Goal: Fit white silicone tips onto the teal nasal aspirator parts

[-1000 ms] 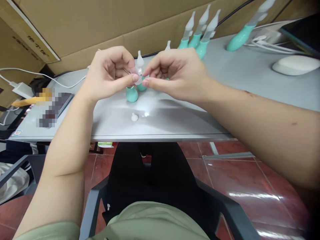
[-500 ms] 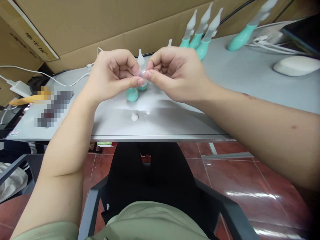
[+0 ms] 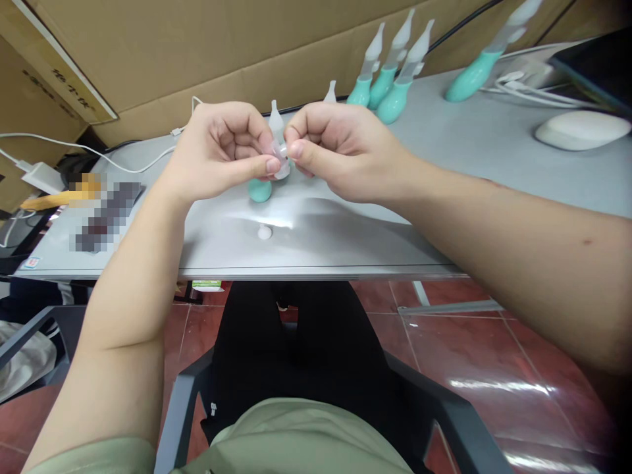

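A: What's nearest on the worktop?

B: A small white cap lies alone near the front edge. Just above it, both hands meet over the surface. The left hand is curled narrow, thumb and forefinger pinched on a small clear nozzle piece. The right hand pinches the same piece from the other side.

A: How should that piece be handled?

B: I'd keep the grip at the fingertips, both thumbs square to it, and press or turn gently, since it looks soft and slippery. Whether it is one part or two being joined, I cannot tell; the fingers cover the seam.

A: Anything underneath?

B: A teal bulb stands right below the hands, close enough to be knocked over if they drop.

A: And further back?

B: Three finished teal droppers stand in a cluster, with one more, a teal dropper, leaning at the far right by white cables. A white mouse sits to the right, and a charger cable runs along the left in front of the cardboard.
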`<state>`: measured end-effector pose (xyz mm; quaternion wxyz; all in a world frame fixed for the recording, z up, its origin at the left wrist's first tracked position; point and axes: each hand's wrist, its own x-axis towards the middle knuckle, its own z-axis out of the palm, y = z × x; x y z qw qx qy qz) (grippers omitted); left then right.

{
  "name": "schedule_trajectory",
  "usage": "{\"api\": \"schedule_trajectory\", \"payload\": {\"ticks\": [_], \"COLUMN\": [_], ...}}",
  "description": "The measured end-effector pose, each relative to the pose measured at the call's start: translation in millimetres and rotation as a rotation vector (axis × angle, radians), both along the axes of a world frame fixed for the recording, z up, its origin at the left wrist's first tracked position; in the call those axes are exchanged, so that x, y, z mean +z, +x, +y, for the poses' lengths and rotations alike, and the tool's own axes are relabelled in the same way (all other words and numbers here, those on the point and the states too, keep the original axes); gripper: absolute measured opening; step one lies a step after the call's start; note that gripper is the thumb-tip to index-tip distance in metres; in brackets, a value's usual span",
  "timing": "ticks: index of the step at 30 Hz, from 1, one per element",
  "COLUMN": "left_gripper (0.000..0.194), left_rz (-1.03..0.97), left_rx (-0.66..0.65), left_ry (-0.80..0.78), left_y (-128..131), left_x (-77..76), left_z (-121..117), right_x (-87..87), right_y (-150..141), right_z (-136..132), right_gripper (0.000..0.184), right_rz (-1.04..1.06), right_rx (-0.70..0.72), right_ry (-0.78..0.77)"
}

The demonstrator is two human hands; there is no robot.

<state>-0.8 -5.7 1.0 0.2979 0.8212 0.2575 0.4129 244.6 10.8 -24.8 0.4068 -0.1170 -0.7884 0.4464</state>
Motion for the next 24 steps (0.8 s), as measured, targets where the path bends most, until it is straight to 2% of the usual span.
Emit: {"api": "schedule_trajectory", "payload": {"ticks": [8, 15, 20, 24], "left_gripper": [0.06, 0.065, 0.073, 0.074], "left_rz": [-0.023, 0.014, 0.06, 0.04], "left_rx": [-0.028, 0.019, 0.084, 0.079], "left_ry": [0.008, 0.032, -0.012, -0.036], "left_y": [-2.0, -2.8, -1.8, -1.7], "left_x": [2.6, 4.2, 4.0, 1.9], "left_z": [-3.7, -2.1, -2.5, -2.4], "right_x": [-2.5, 1.6, -1.5, -3.4], "right_y": [2.8, -3.0, -4.0, -2.9], "right_z": [2.0, -8.7, -10.4, -9.3], "right_gripper": [0.035, 0.043, 0.049, 0.047], "right_rz": [-0.02, 0.064, 0.081, 0.03], "right_rx": [0.019, -0.249, -0.277, -0.265], "right_ry": [0.08, 0.128, 0.217, 0.265]}}
